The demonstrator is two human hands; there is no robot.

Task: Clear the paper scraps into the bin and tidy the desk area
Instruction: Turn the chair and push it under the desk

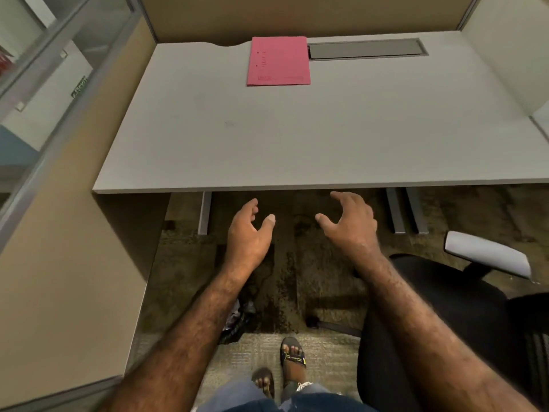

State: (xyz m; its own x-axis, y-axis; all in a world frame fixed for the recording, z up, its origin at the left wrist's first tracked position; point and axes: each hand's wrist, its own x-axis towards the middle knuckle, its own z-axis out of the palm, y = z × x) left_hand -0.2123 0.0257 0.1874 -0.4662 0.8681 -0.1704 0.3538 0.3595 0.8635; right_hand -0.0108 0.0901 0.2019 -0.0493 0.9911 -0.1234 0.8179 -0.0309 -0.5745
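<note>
Denim-clad knees (pixel 267 402) and two sandalled feet (pixel 292 359) sit at the bottom edge of the view, planted on patterned carpet (pixel 297 278). Both forearms reach forward from there toward the front edge of the white surface (pixel 297 138). Left hand (pixel 248 230) and right hand (pixel 350 221) hang side by side below that edge, apart from each other, fingers loosely curled and spread, thumbs pointing inward, holding nothing and touching nothing. On the surface, a pink folder (pixel 278 61) lies flat near the back, its right edge just beside a long grey cable-tray lid (pixel 367 49) set into the top. No paper scraps can be made out on the surface. A crumpled dark plastic bag (pixel 237 319) shows on the floor beside the left forearm, partly hidden by it; whether it lines a bin cannot be told. To the right stands a black office chair (pixel 445 307) with a pale grey armrest (pixel 487 254). Tan partition panels (pixel 68 263) enclose the surface on the left and at the back, and grey metal legs (pixel 205 214) show beneath it.
</note>
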